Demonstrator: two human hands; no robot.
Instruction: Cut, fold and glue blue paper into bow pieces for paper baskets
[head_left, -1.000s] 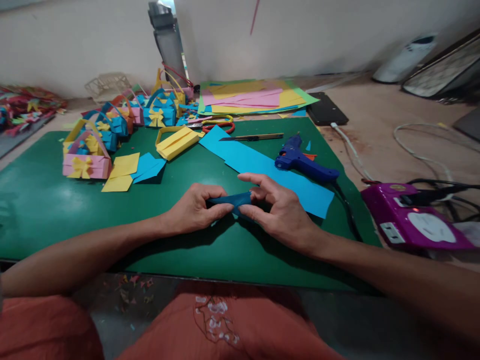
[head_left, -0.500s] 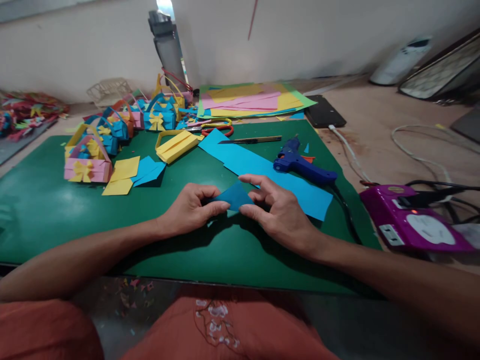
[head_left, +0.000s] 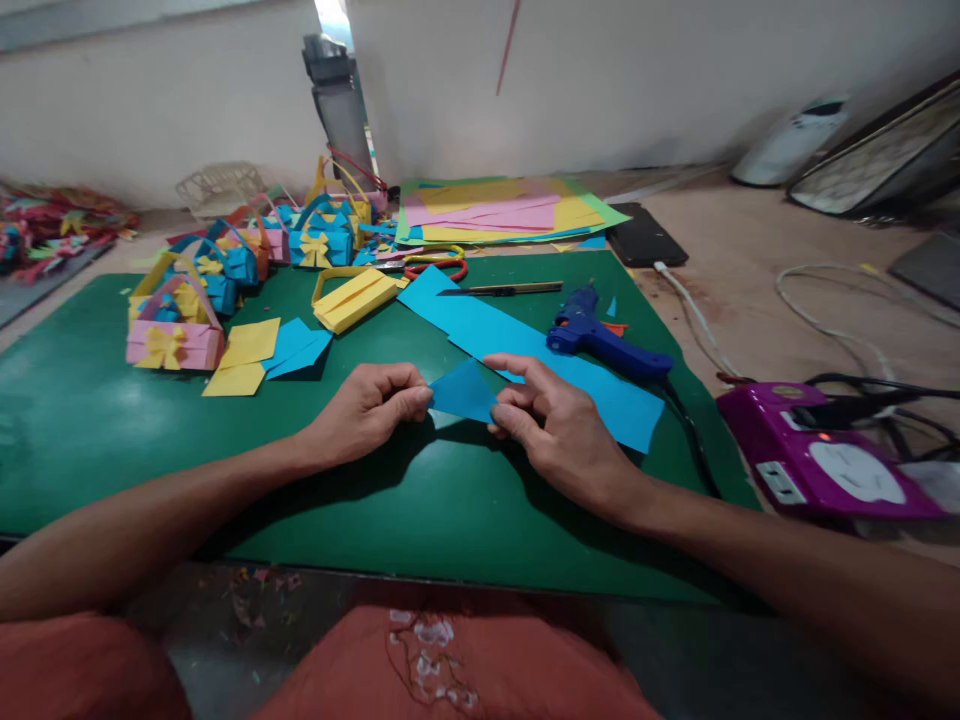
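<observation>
A small blue piece of paper (head_left: 463, 393), folded into a triangle, is stretched between my hands above the green mat (head_left: 360, 520). My left hand (head_left: 382, 405) pinches its left corner between thumb and fingers. At the right corner, my right hand (head_left: 544, 420) pinches it, with the index finger reaching out over a blue paper strip (head_left: 517, 335). Left of my hands lie yellow paper squares (head_left: 244, 345) and blue paper squares (head_left: 296, 348). Just beyond sits a yellow paper basket (head_left: 356, 302) on its side.
A blue glue gun (head_left: 607, 335) and a cutter knife (head_left: 502, 289) lie on the strip. Behind are scissors (head_left: 435, 265) and coloured sheets (head_left: 510, 210). Finished paper baskets (head_left: 176, 340) stand at left. A purple power strip (head_left: 825, 455) and a phone (head_left: 646, 235) sit at right.
My hands have drawn slightly apart, sliding out to the corners of the blue paper, so more of the triangle shows. The view has tilted a little.
</observation>
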